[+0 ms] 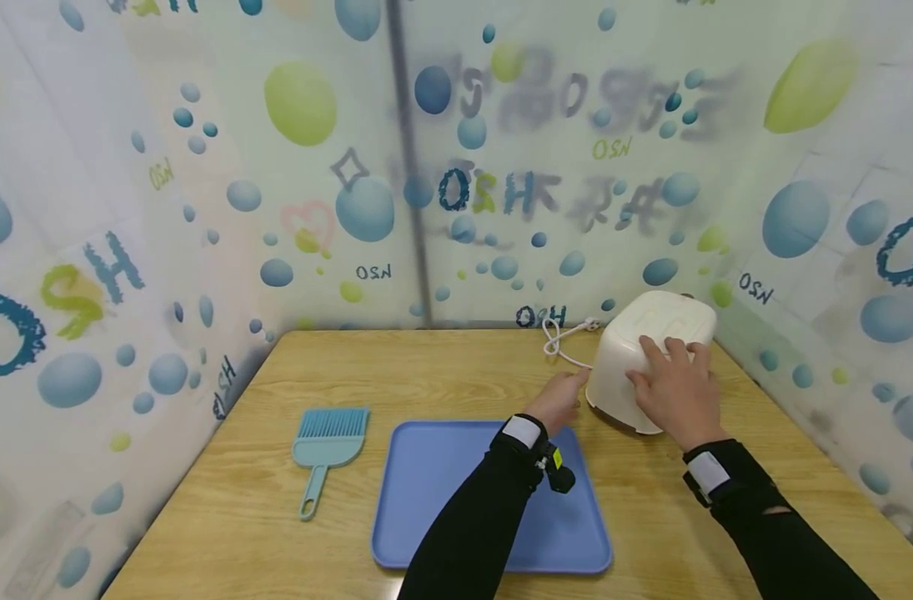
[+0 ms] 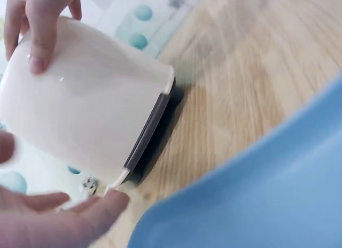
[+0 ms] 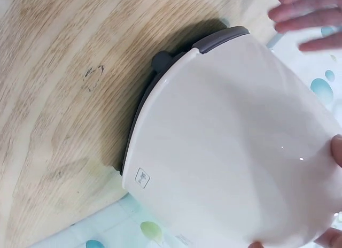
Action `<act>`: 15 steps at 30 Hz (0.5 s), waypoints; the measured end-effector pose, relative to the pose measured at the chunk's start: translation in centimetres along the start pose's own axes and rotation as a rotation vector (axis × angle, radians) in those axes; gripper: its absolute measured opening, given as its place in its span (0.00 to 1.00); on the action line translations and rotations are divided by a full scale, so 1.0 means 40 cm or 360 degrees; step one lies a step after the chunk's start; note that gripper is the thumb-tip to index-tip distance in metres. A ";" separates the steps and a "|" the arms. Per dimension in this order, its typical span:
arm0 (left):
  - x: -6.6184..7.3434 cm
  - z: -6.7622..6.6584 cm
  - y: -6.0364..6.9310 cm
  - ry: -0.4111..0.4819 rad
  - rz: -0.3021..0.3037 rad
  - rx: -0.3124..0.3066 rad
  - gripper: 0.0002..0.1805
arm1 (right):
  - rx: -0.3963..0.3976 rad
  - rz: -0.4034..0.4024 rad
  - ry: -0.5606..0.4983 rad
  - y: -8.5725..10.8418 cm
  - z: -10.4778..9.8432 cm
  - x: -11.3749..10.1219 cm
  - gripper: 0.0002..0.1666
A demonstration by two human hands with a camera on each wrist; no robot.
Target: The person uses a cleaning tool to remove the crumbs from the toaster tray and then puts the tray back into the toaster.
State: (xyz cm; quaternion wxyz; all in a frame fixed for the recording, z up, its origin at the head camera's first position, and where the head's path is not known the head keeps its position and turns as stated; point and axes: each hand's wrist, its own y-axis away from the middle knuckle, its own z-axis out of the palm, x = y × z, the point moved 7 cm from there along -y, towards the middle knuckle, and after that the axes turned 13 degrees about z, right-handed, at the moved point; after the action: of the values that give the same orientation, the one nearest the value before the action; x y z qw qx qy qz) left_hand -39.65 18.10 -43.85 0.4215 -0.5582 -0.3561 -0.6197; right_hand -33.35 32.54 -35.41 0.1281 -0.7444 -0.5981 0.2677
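Observation:
A glossy white appliance with a dark base [image 1: 621, 367] [image 2: 91, 98] [image 3: 230, 136] stands tilted at the right back of the table. My right hand [image 1: 681, 392] [image 2: 43, 18] grips its upper part, fingers spread over the top and side. In the right wrist view only some fingertips of that hand show at the edge. My left hand [image 1: 559, 402] [image 2: 64, 224] [image 3: 315, 15] is beside the appliance's lower left edge with its fingers extended; whether it touches the edge I cannot tell. A white cord [image 1: 552, 337] runs from behind the appliance to a plug [image 1: 592, 323].
A blue tray [image 1: 426, 500] [image 2: 256, 200] lies on the wooden table [image 1: 223, 500] below my left forearm. To its left lies a teal brush with a dustpan-like head [image 1: 328, 450]. Patterned curtains [image 1: 306, 208] enclose the back and sides.

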 end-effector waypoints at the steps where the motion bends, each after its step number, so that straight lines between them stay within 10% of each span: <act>1: -0.014 0.005 -0.005 0.0045 -0.0042 0.0078 0.23 | -0.0001 -0.0003 0.0011 -0.001 -0.002 0.000 0.34; 7: -0.076 0.025 -0.008 0.0114 -0.0227 0.0436 0.04 | -0.0017 -0.0014 0.0085 0.000 -0.004 -0.004 0.35; 15: -0.095 0.055 -0.010 0.0313 -0.0234 0.0528 0.10 | 0.0027 -0.0015 0.0083 0.003 -0.006 -0.001 0.36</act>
State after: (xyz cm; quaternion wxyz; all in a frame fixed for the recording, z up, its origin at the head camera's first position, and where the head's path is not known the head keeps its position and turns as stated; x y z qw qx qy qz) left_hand -39.05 20.73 -47.35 0.4939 -0.3904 -0.4502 -0.6332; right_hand -33.12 32.49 -35.26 0.1513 -0.7471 -0.5959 0.2527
